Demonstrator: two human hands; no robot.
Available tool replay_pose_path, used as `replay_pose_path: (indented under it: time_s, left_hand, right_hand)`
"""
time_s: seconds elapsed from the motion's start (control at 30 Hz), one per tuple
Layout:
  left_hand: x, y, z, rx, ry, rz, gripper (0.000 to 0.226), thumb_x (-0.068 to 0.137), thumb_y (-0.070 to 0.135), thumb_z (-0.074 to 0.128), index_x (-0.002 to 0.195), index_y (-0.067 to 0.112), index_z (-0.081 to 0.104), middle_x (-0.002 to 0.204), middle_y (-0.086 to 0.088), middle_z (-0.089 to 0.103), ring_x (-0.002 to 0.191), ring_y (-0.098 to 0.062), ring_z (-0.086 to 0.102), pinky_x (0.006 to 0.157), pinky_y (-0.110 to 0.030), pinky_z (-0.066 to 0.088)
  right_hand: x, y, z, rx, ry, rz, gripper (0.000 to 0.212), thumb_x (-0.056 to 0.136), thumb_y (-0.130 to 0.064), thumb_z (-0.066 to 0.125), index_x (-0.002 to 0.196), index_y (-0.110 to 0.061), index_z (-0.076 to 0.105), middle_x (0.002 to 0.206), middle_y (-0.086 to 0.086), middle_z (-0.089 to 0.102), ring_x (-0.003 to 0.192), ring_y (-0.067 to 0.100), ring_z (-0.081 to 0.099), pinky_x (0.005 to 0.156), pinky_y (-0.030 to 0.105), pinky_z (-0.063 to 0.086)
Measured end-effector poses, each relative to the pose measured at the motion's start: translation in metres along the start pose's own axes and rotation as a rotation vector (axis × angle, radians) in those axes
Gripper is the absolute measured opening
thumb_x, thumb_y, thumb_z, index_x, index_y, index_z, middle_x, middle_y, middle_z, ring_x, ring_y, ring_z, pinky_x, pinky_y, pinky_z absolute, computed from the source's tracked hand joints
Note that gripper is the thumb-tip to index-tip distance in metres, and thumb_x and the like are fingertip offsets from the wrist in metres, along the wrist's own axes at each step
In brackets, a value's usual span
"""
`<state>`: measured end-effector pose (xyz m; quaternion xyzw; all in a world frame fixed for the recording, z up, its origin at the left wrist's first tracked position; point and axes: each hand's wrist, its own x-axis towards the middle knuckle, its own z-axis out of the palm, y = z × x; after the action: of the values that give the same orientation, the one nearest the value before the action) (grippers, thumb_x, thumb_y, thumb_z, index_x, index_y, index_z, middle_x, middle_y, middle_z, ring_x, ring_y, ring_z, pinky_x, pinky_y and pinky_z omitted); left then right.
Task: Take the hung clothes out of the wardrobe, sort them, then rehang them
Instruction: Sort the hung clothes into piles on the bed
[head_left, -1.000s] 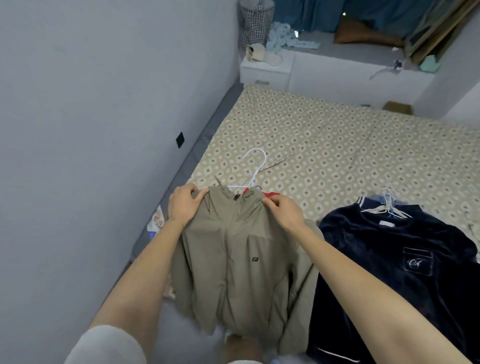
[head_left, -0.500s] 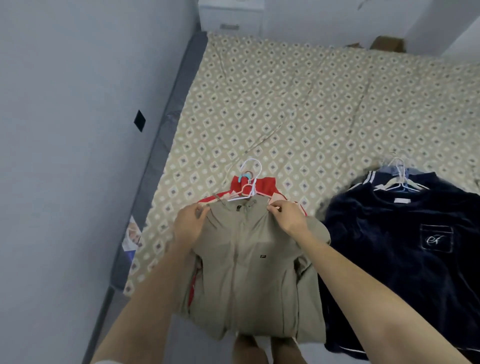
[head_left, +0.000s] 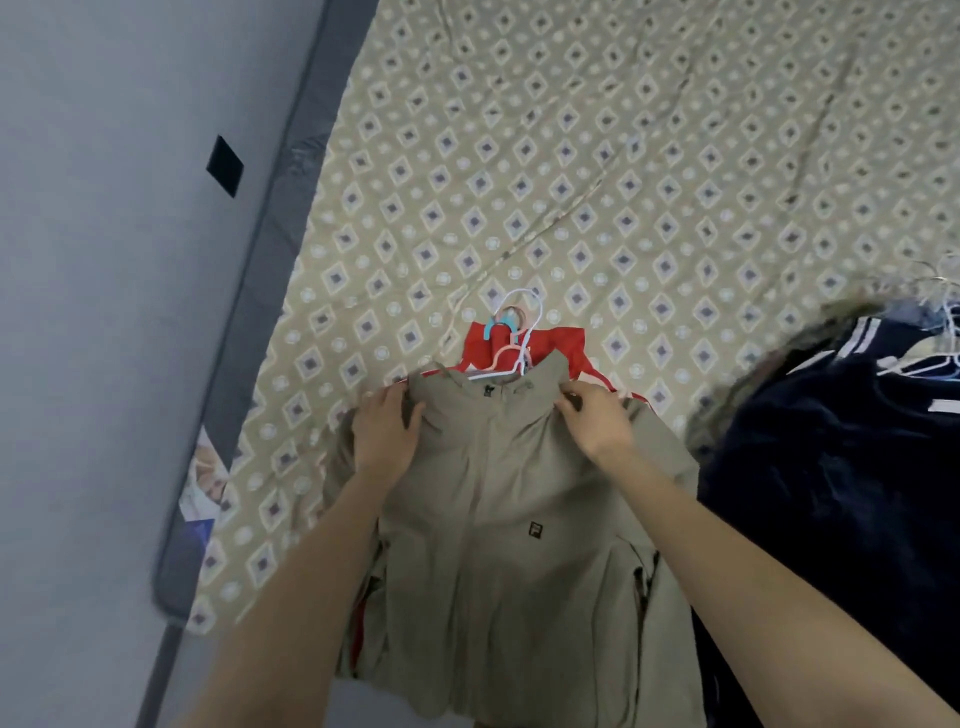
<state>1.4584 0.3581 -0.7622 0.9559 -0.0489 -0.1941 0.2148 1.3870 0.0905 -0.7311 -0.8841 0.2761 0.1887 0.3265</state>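
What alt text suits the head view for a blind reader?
A left hand and a right hand grip a khaki jacket at the shoulders; it lies over a red garment on a patterned bed. A navy top lies to its right.

a home bedroom, bed (head_left: 623, 156) spread with a diamond-patterned sheet, pushed against a plain grey wall (head_left: 104, 312), clothes on hangers (head_left: 519, 332) lay across it
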Motion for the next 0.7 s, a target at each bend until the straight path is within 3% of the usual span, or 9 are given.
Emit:
replay_pose_path:
  time_s: [0.07,0.17,0.27,0.47,0.7]
  left_hand:
    - [-0.002,-0.009,0.014,0.071,-0.029,0.048,0.049,0.1,0.037,0.052,0.139,0.008,0.049,0.133,-0.016,0.055,0.125,-0.038,0.047,0.107,-0.051,0.036]
    - [-0.01,-0.016,0.022,0.111,-0.046,0.066,0.056,0.099,0.039,0.053,0.146,0.011,0.041,0.141,-0.015,0.049,0.131,-0.037,0.044,0.111,-0.051,0.034]
    - [-0.023,-0.008,0.012,0.102,-0.022,0.1,0.06,0.098,0.035,0.055,0.151,0.014,0.035,0.148,-0.013,0.043,0.134,-0.036,0.041,0.114,-0.05,0.03]
    - [-0.044,0.044,-0.025,0.158,-0.032,0.17,0.063,0.102,0.036,0.045,0.157,0.021,0.019,0.165,-0.004,0.015,0.152,-0.025,0.011,0.123,-0.044,0.003]
    - [-0.093,0.124,-0.06,0.275,-0.037,0.286,0.066,0.102,0.05,0.037,0.158,0.025,0.013,0.166,-0.002,0.003,0.153,-0.023,0.0,0.121,-0.047,-0.005]
  right_hand:
    - [0.007,0.007,0.008,-0.044,-0.008,-0.008,0.032,0.097,-0.025,0.053,0.127,-0.022,0.063,0.121,0.007,0.067,0.11,0.03,0.061,0.093,0.041,0.05]
    - [0.006,0.011,0.013,-0.127,-0.046,-0.024,0.034,0.097,-0.024,0.05,0.13,-0.022,0.059,0.122,0.012,0.063,0.11,0.033,0.058,0.091,0.041,0.049]
    - [-0.007,0.011,0.007,-0.21,-0.076,-0.053,0.045,0.097,-0.026,0.051,0.142,-0.024,0.045,0.137,0.011,0.052,0.127,0.032,0.044,0.104,0.043,0.039]
    - [-0.057,0.007,-0.038,-0.351,0.055,-0.119,0.061,0.096,-0.034,0.055,0.151,-0.024,0.03,0.153,0.003,0.034,0.141,0.026,0.027,0.115,0.038,0.019]
    - [-0.128,0.014,-0.11,-0.38,0.113,-0.059,0.07,0.098,-0.04,0.052,0.156,-0.027,0.014,0.162,0.007,0.016,0.15,0.029,0.01,0.12,0.044,0.011]
